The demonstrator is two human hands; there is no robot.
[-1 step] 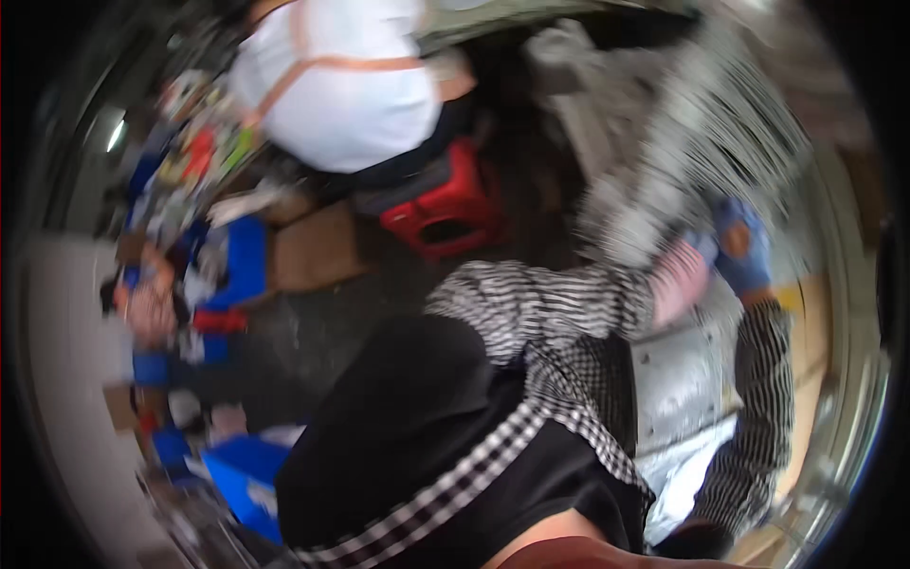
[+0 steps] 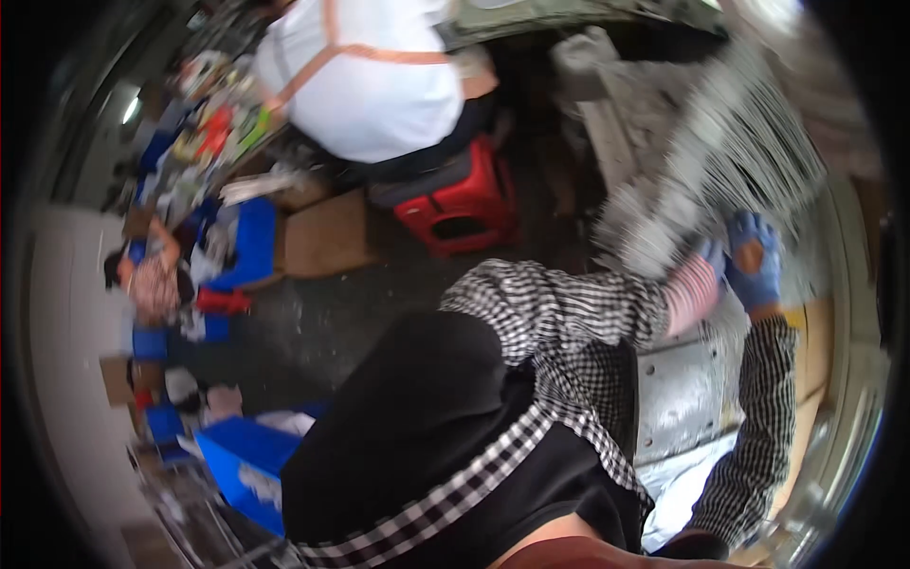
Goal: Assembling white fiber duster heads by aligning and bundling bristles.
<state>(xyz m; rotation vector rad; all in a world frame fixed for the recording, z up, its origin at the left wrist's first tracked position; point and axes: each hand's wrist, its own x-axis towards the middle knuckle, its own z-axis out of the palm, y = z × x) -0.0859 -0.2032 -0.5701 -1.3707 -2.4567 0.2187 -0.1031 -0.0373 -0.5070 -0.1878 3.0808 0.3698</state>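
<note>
A large stack of thin grey-white sheets or strips fans out at the upper right, partly smeared by motion. At its near edge is my right hand in a blue glove with a bare patch on the back. Its fingers look bent in, and what they hold is hidden. Right beside it, my left hand also wears a blue glove, above a pink striped cuff. Most of its fingers are hidden, so its grip does not show. Below both hands lies a grey metal plate with rivets or holes.
Ahead, a co-worker in a white top sits on a red plastic stool. Another person is at the far left, near blue bins and a cardboard box. A blue bin stands at the lower left. Cardboard lines the right side.
The whole view has shifted slightly, so the surroundings appear a little farther right, and the picture is sharper. Both my hands stay at the stack's near edge.
</note>
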